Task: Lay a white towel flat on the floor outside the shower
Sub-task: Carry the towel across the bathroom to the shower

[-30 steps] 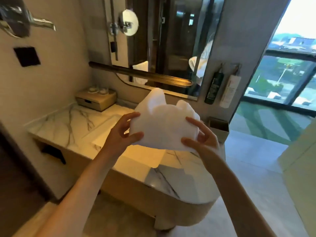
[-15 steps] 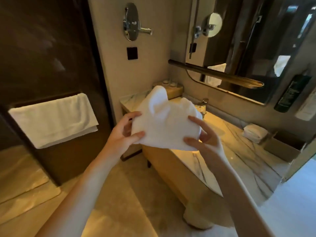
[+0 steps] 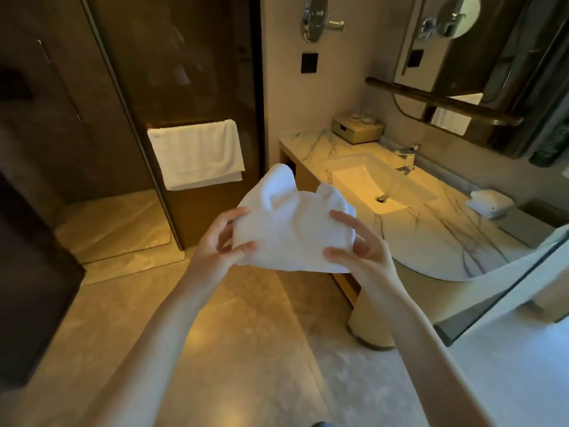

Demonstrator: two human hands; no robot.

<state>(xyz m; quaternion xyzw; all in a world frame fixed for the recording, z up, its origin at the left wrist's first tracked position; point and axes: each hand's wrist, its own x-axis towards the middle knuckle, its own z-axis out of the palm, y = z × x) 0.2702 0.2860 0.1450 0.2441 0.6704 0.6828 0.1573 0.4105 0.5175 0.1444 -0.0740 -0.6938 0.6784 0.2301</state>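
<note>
A folded white towel (image 3: 292, 223) is held up in front of me at chest height, above the stone floor (image 3: 240, 340). My left hand (image 3: 220, 241) pinches its left edge and my right hand (image 3: 357, 245) grips its right edge. Two folds stick up from the towel's top. The glass shower enclosure (image 3: 101, 124) stands at the left, its floor a step beyond the glass door edge.
A second white towel (image 3: 197, 154) hangs on a bar on the shower glass. The marble vanity (image 3: 431, 235) with sink (image 3: 378, 184) and tap fills the right. A small folded towel (image 3: 489, 203) lies on the counter. A dark object (image 3: 30, 272) stands at the left edge.
The view has swung left from the window and vanity toward the shower and floor. Both hands keep the same hold on the folded towel.
</note>
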